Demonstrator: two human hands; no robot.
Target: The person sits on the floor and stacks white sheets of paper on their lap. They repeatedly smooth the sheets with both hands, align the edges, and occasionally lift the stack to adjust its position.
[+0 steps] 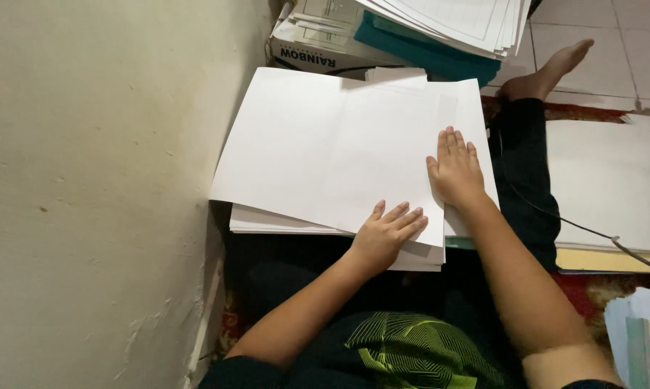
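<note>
A large white sheet of paper (318,144) lies on top of a stack of white sheets (267,222) resting on my lap. My left hand (384,234) lies flat on the sheet's near edge, fingers spread, pressing it down. Fingers together, my right hand (454,169) presses flat on the right part of the sheet, beside a vertical fold line. Neither hand grips anything.
A cream wall (87,180) stands close on the left. Beyond the sheet sit a cardboard box (318,54), a teal folder (426,57) and a pile of papers (469,21). More white sheets (613,180) and a black cable (591,230) lie at right; my foot (555,68) rests on tiles.
</note>
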